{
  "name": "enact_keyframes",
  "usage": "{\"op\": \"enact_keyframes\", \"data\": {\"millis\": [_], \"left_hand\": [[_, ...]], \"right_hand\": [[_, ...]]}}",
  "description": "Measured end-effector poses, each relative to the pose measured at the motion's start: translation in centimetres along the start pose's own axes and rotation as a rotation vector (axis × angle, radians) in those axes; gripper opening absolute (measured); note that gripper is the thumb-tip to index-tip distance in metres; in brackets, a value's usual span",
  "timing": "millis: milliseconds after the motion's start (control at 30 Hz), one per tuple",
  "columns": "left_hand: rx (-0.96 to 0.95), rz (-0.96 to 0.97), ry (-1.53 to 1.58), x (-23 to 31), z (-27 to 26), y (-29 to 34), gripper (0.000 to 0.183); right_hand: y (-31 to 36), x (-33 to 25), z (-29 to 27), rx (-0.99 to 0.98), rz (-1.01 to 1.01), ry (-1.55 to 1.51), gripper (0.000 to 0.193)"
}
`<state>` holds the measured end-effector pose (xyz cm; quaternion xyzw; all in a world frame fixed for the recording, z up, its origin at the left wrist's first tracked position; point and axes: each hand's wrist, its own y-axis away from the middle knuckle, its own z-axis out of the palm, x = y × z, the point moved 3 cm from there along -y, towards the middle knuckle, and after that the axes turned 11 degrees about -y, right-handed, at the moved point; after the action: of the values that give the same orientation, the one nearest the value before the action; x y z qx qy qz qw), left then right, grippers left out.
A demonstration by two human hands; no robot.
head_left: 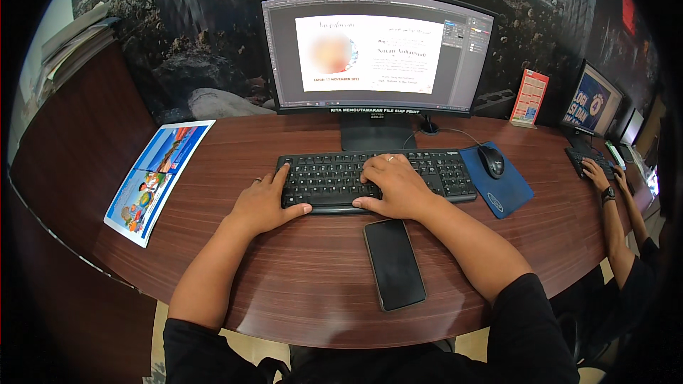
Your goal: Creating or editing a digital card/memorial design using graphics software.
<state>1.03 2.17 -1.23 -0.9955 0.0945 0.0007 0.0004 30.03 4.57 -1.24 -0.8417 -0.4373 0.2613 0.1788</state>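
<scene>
From where I stand, both of the person's hands are on the black keyboard (pixel 329 171), which lies on the brown tabletop (pixel 299 277) in front of the monitor (pixel 370 92). Neither hand grasps anything. The left hand (pixel 262 204) spreads over the keyboard's left end, fingers at the outer keys and thumb at the near edge. The right hand (pixel 400 188) lies across the middle keys, fingers curled loosely downward and thumb along the near edge.

The phone (pixel 395 264), dark-screened, lies flat between the 2 forearms, its far end just beside the right wrist. That seems the likeliest trouble to me: if the right forearm drops or sweeps inward, it could nudge the phone askew, or push it toward the tabletop's near edge.

The right hand also hides several keys, so a wrong press could come from fingers landing without a clear view. The left thumb, so close to the corner keys, might catch 1 by accident.

Right of the keyboard, the mouse (pixel 491 161) sits on a blue mat (pixel 506 195) whose edge is right up by the keyboard's end. A hasty reach could bump the keyboard or drag the mat crooked. The printed sheet (pixel 160 181) at the left is well clear of the left hand; only a wide elbow swing would disturb it.
</scene>
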Motion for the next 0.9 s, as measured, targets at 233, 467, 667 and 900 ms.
{"op": "enact_keyframes", "data": {"millis": [233,467,667,900], "left_hand": [[0.009,-0.013,0.027,0.18,-0.19,0.09,0.115],[0.012,-0.004,0.025,0.26,-0.13,0.07,0.115],[-0.002,0.007,0.024,0.58,-0.32,0.1,0.114],[0.022,0.022,0.002,0.15,0.03,0.02,0.117]], "right_hand": [[0.38,-0.05,-0.07,0.022,0.035,0.001,0.05],[0.4,0.11,-0.13,-0.023,0.075,0.018,0.056],[0.52,0.11,0.02,-0.025,0.036,0.027,0.058],[0.46,-0.26,0.04,-0.049,0.031,0.011,0.06]]}}
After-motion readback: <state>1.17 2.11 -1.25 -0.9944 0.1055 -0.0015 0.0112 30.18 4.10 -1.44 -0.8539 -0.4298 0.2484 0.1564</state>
